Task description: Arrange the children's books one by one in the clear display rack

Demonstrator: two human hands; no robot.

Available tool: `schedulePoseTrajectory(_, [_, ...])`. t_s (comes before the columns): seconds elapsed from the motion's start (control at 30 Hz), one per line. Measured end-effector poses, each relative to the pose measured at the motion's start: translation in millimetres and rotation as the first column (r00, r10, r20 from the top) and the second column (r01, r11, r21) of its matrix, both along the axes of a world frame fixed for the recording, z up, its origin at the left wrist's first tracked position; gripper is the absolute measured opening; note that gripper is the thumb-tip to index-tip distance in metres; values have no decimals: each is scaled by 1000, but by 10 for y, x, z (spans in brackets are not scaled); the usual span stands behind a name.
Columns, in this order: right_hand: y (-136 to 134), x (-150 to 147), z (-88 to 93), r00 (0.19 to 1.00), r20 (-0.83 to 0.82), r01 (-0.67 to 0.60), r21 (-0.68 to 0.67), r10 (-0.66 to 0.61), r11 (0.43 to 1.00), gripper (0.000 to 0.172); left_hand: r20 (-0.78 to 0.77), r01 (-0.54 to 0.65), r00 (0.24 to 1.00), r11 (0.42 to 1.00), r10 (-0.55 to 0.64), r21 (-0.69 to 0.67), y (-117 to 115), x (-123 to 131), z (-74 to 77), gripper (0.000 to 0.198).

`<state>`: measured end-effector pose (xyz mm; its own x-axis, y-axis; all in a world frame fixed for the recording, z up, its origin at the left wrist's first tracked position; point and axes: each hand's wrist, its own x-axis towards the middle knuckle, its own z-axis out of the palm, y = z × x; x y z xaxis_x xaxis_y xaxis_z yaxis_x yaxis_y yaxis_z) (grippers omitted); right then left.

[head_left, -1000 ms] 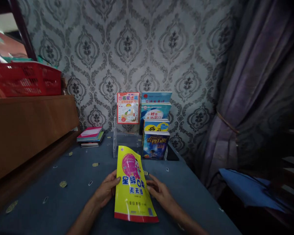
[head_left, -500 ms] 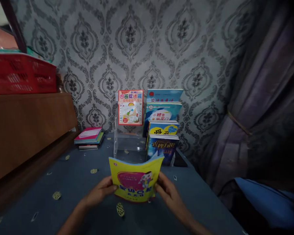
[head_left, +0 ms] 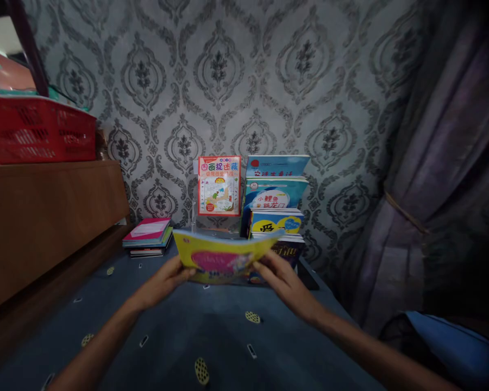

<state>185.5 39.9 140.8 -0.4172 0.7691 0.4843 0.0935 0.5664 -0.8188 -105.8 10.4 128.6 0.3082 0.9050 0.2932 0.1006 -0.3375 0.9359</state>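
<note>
A yellow book with a pink oval on its cover is held by its two side edges, bowed and somewhat blurred. My left hand grips its left edge, thumb on the front. My right hand pinches the right edge. Behind the book stands a clear rack, its lower part mostly hidden. On the rack's upper left is a red-framed picture book. Stepped books fill the right side: a light blue book, a teal book, a yellow-and-blue book and a dark blue book.
A small stack of books lies left on the blue patterned cloth. Further left, a red basket sits on a wooden headboard-like panel. A patterned wall rises behind. A tied curtain hangs at the right.
Both hands have carried the yellow book forward and up towards the rack. It now tilts further back and covers the rack's lower part. The view has shifted slightly.
</note>
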Motion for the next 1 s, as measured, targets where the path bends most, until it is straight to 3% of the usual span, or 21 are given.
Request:
schedulePoseTrajectory(0.13, [428,-125,665,997,-69,22,122,-14,992,40,199,-93,978,989,69,113,467,16,529,41])
schedulePoseTrajectory(0.23, [769,-228,1109,994,-109,33,240,-7,970,40,331,-159,942,946,60,282,841,44,987,47])
schedulePoseTrajectory(0.33, [1062,-340,1442,986,-168,67,315,-14,947,34,409,-202,913,881,11,428,1181,71,1344,45])
schedulePoseTrajectory(0.4, [1226,-406,1584,982,-187,99,315,-40,944,28,444,-221,896,860,-8,461,1375,82,1472,42])
schedulePoseTrajectory(0.5, [1435,-479,1679,980,-186,118,282,-67,952,22,486,-237,874,861,-13,449,1608,83,1512,40])
schedulePoseTrajectory(0.67, [1685,-511,1680,985,-147,123,234,-90,964,22,508,-206,861,897,-23,390,1865,71,1439,35])
schedulePoseTrajectory(1.0, [1939,-423,1712,985,20,160,234,-169,959,7,507,-132,859,931,-65,342,2094,63,1283,36])
